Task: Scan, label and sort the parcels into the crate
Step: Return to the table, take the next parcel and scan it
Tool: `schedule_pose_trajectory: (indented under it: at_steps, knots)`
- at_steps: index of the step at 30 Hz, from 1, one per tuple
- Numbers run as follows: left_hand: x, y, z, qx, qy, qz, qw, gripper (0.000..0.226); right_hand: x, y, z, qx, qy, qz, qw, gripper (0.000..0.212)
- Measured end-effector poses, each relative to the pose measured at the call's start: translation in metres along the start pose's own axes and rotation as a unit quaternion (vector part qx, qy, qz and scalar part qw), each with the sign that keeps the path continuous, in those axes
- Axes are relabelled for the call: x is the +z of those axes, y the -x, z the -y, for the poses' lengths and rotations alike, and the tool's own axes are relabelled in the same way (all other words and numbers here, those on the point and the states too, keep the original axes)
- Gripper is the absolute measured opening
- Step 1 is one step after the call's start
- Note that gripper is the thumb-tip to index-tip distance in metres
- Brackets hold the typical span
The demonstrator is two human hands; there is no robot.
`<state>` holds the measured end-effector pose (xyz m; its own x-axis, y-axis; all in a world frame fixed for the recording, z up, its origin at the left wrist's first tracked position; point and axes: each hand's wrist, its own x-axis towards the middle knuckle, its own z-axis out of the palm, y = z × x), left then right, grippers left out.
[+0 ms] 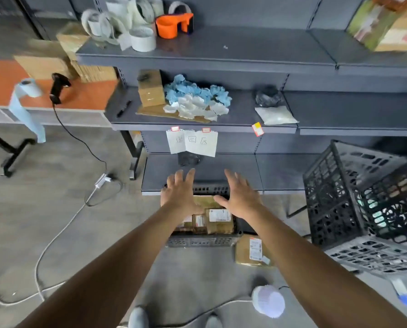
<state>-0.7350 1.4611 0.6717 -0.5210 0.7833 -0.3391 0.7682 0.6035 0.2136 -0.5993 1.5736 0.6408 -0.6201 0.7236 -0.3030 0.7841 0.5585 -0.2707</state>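
At 6 o'clock, right at the bottom, are the tips of two shoes (pixel 138 316). A little toward 5 o'clock, a white roll of labels (pixel 268 300) lies on the grey floor with a cable running by it. Farther out, a brown parcel (pixel 251 250) with a white label lies flat on the floor, just beside the low black crate (pixel 202 241). More brown parcels (pixel 219 220) sit packed together inside that crate. Both bare arms reach out over it. The left hand (pixel 181 195) and the right hand (pixel 241 197) are side by side with fingers spread wide, and they hold nothing. I cannot tell if they touch the parcels below. At 3 o'clock, a big black crate (pixel 339 197) leans over on top of a grey one. Past the hands, a white paper sign (pixel 193 142) hangs from a grey shelf (pixel 245 127). At 10 o'clock, a black scanner (pixel 58 87) stands on an orange table (pixel 5 79). At 12 o'clock, far up, is an orange tape holder (pixel 174 24).
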Motion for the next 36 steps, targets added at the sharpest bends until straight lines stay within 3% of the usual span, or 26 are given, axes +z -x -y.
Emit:
schedule_pose_trajectory:
  at_steps: [7,15,25,36]
  knots:
    - [-0.065,0.049,0.074,-0.087,0.115,-0.059,0.988,0.113,-0.046,0.024,0.098,-0.098,-0.004,-0.031,0.995,0.083]
    - [-0.131,0.106,0.219,-0.101,0.169,-0.152,0.969,0.112,-0.054,0.042,0.263,-0.159,0.015,-0.064,0.985,0.089]
    - [-0.186,0.184,0.424,-0.102,0.116,-0.192,0.969,0.11,-0.013,0.068,0.488,-0.194,0.036,-0.075,0.977,0.09]
    - [-0.218,0.156,0.559,-0.14,0.135,-0.206,0.959,0.103,0.015,0.008,0.631,-0.222,0.052,-0.07,0.971,0.089]
